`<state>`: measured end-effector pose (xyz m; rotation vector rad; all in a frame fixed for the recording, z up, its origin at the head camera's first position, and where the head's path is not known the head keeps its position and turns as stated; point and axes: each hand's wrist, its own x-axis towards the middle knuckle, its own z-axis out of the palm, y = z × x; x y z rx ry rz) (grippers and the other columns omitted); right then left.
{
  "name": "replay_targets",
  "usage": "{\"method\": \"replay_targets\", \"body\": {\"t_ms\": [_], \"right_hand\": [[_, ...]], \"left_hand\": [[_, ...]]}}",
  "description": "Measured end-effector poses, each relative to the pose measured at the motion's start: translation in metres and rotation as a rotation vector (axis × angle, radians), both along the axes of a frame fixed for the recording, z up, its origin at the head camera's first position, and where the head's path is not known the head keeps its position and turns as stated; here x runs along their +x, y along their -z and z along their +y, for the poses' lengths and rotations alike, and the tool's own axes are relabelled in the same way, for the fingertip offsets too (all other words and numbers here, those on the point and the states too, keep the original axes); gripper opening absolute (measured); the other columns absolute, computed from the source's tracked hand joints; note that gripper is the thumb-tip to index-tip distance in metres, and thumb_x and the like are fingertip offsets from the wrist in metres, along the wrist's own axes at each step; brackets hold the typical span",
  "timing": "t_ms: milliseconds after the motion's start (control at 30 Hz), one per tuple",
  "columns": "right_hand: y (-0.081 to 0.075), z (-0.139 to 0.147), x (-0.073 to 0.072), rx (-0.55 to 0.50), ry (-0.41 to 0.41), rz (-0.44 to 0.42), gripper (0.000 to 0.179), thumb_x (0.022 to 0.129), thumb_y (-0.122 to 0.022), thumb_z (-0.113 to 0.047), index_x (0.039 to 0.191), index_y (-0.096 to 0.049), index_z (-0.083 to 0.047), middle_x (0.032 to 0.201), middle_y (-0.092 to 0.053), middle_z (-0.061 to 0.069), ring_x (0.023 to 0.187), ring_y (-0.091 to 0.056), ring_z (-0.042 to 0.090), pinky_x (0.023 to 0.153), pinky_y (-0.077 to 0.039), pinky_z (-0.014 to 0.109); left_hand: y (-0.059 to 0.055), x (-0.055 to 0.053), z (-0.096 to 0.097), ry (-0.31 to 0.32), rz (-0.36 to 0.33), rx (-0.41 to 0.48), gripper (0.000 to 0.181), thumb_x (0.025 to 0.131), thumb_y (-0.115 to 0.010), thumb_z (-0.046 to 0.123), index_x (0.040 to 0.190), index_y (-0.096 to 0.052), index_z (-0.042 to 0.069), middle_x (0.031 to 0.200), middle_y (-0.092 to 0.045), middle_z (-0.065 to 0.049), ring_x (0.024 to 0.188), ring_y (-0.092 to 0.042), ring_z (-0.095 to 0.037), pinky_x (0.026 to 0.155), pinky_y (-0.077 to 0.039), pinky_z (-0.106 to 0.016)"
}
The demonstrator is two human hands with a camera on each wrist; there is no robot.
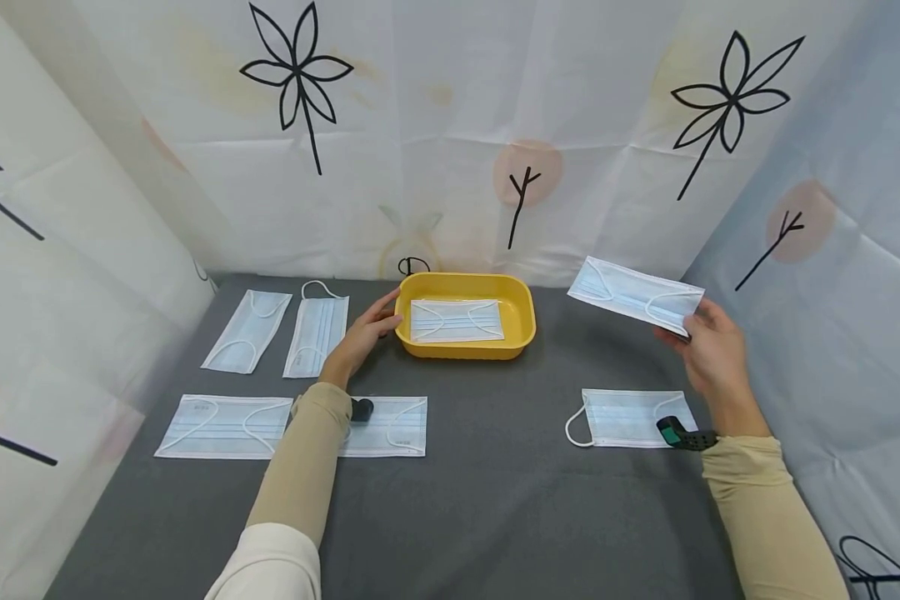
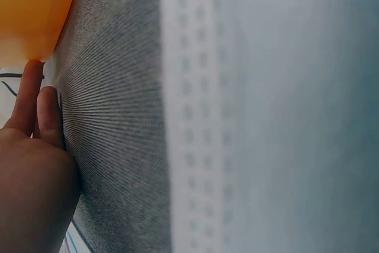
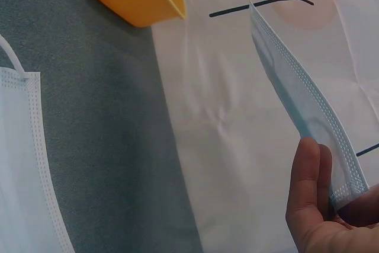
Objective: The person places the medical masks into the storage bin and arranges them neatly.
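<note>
While the left hand (image 1: 363, 337) touches the left side of the tray (image 1: 465, 352) with extended fingers, the right hand (image 1: 712, 354) grips a raised mask (image 1: 626, 292) to the right of the tray. The left fingers are not wrapped around any object; in the left wrist view, one fingertip meets the tray wall. The right fingers and thumb pinch the raised mask at its right end. This mask is tilted, clear of the table (image 1: 495, 500) and well apart from the tray; its two loops face the head camera.

One inner mask (image 1: 457, 321) lies flat inside the tray. To the left of the tray, two masks lie side by side: an outer mask (image 1: 249, 329), set at a slant, and a looped mask (image 1: 317, 333), its upper loop extending past its far edge. Nearer the person than the tray, and to its left, lie a corner mask (image 1: 221, 429) and a covered mask (image 1: 397, 429), the latter partly hidden by the left forearm. Nearer the person and to the right of the tray lies a single mask (image 1: 622, 419), partly hidden by a black band (image 1: 696, 438) on the right wrist. Behind the tray hangs a printed sheet (image 1: 450, 108)
</note>
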<state>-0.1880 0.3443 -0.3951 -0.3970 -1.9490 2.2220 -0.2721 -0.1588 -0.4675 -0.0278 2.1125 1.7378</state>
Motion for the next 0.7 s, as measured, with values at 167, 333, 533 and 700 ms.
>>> {"method": "replay_targets", "body": {"t_ms": [167,333,533,700], "right_hand": [[-0.005,-0.005,-0.001,-0.031,-0.030,0.028,0.051,0.105,-0.039,0.000,0.156,-0.034,-0.003,0.112,-0.060,-0.005,0.092,-0.068,0.004,0.072,-0.060,0.021],[-0.011,-0.013,-0.001,-0.056,-0.075,0.067,0.052,0.105,-0.040,0.001,0.156,-0.033,0.000,0.114,-0.060,-0.004,0.093,-0.069,0.004,0.073,-0.061,0.021],[-0.014,-0.021,0.002,-0.086,-0.111,0.096,0.052,0.106,-0.047,-0.004,0.157,-0.034,-0.001,0.118,-0.061,-0.005,0.095,-0.071,0.004,0.075,-0.061,0.021],[-0.017,-0.026,0.001,-0.077,-0.141,0.093,0.055,0.106,-0.049,-0.009,0.158,-0.032,-0.003,0.125,-0.056,-0.003,0.100,-0.070,0.004,0.078,-0.061,0.021]], "left_hand": [[0.017,-0.006,-0.001,-0.027,0.024,0.006,0.061,0.104,-0.057,0.036,0.159,-0.032,0.042,0.165,-0.034,-0.008,0.153,-0.032,-0.030,0.128,-0.020,-0.051],[0.029,-0.009,-0.002,-0.038,0.057,-0.016,0.060,0.102,-0.058,0.041,0.157,-0.033,0.046,0.164,-0.037,-0.006,0.151,-0.034,-0.029,0.128,-0.022,-0.051],[0.031,-0.009,-0.002,-0.037,0.064,-0.019,0.059,0.102,-0.058,0.042,0.156,-0.035,0.048,0.163,-0.038,-0.006,0.150,-0.035,-0.028,0.127,-0.023,-0.051],[0.028,-0.009,-0.002,-0.031,0.053,-0.006,0.059,0.102,-0.058,0.043,0.156,-0.034,0.048,0.164,-0.036,-0.006,0.152,-0.033,-0.028,0.128,-0.022,-0.051]]}}
